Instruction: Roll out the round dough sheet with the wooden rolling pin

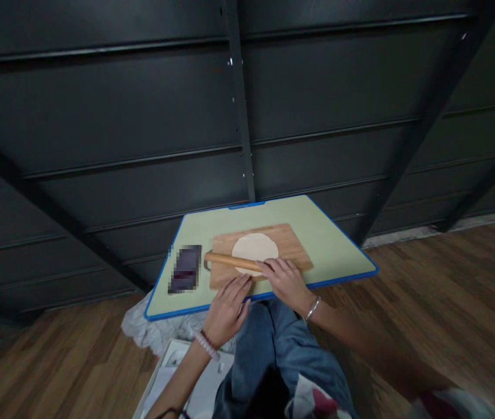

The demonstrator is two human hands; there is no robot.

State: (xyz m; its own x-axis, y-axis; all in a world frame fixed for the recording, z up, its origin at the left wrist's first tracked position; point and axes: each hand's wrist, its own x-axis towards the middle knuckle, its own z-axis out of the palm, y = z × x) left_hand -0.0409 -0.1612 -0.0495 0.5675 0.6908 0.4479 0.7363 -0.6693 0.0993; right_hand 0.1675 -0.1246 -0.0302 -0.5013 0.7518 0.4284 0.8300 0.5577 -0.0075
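Observation:
A round, flat sheet of dough (pixel 254 245) lies on a wooden cutting board (pixel 293 240). Across its near part rests a wooden rolling pin (pixel 230 260), its left end reaching past the board's left side. My right hand (pixel 287 283) is over the pin's right end, fingers curled on it, and hides that end. My left hand (pixel 229 307) is at the board's near edge, fingers stretched out, the tips by the dough's near rim. Whether those fingertips touch the dough or only the board, I cannot tell.
A pale green folding table (pixel 339 244) with a blue rim carries the board. On its left lies a dark, pixelated phone-like object (pixel 185 269). Behind stands a dark metal panel wall (pixel 142 116). Below are my jeans-clad legs (pixel 291 337), a white box (pixel 206 378) and wooden floor (pixel 439 297).

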